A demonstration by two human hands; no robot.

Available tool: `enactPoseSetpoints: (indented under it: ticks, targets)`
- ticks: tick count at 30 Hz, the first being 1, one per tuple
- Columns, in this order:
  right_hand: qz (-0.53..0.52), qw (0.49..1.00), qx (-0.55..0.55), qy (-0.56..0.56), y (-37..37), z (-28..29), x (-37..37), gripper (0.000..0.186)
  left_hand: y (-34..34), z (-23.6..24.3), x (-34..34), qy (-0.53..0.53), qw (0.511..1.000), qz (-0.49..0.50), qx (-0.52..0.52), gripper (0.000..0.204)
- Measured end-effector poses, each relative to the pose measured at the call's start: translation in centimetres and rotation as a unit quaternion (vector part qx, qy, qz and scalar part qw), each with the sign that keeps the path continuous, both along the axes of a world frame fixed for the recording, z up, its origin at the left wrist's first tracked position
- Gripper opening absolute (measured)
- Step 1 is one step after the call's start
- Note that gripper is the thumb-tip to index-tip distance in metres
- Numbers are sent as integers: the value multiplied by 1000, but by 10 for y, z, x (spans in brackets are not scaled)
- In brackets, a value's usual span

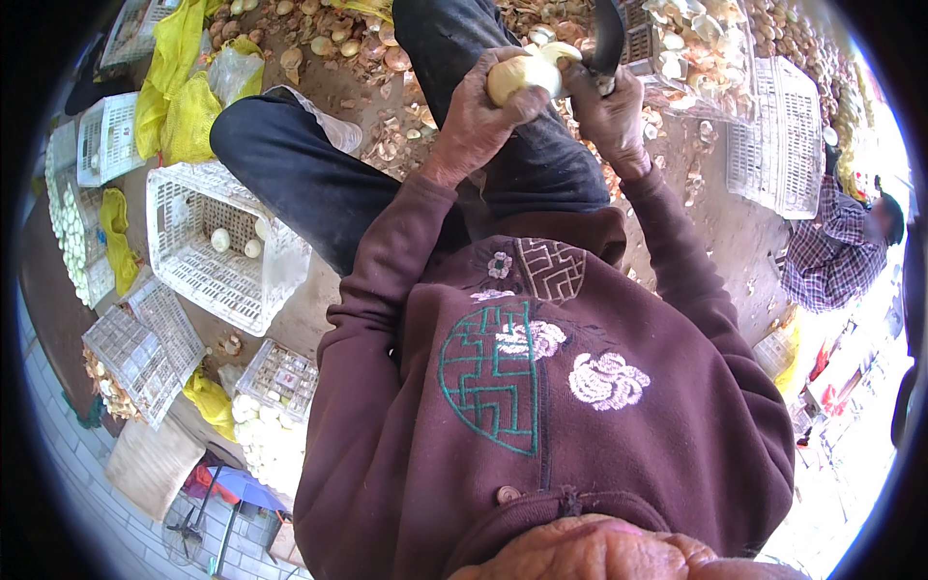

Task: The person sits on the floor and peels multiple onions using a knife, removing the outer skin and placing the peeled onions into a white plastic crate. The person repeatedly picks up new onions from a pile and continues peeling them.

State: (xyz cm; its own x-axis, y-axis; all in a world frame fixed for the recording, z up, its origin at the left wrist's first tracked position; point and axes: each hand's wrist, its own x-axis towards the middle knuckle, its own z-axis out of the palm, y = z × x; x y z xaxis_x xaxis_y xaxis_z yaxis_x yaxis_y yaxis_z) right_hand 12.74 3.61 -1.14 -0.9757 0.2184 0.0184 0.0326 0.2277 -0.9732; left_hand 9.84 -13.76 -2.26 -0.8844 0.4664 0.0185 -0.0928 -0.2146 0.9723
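My left hand (pixel 489 121) is wrapped round a pale yellow onion (pixel 522 81), held up over my right leg. Close beside it, my right hand (pixel 611 114) grips a knife by its handle, and the dark broad blade (pixel 608 37) points away from me. A strip of peel (pixel 555 51) curls between the onion and my right fingers. Whether the strip still hangs on the onion I cannot tell. The right fingertips and thumb are near the onion's right side.
A white plastic crate (pixel 179 266) with a few peeled onions stands to my left. Crates of onion skins (pixel 710 58) are at the far right, near another white crate (pixel 773 145). Yellow mesh bags (pixel 184 111) lie far left. Skins litter the floor. Another person (pixel 839 246) sits at right.
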Motion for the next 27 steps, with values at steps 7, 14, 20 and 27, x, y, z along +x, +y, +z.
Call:
enactPoseSetpoints:
  ticks: [7,14,20,27]
  targets:
    - [24,992,-13,123,-3,34,2,12,-2,19,-1,-7,1000,29,2,45]
    - [45,966,-254,2,-4,32,6,17,-2,22,9,-176,972,-8,157,38]
    - [31,918,-396,10,-2,23,9,28,1,18,0,-212,947,-73,229,44]
    - [179,742,-646,-3,11,13,5,25,-1,30,4,-89,985,-34,145,47]
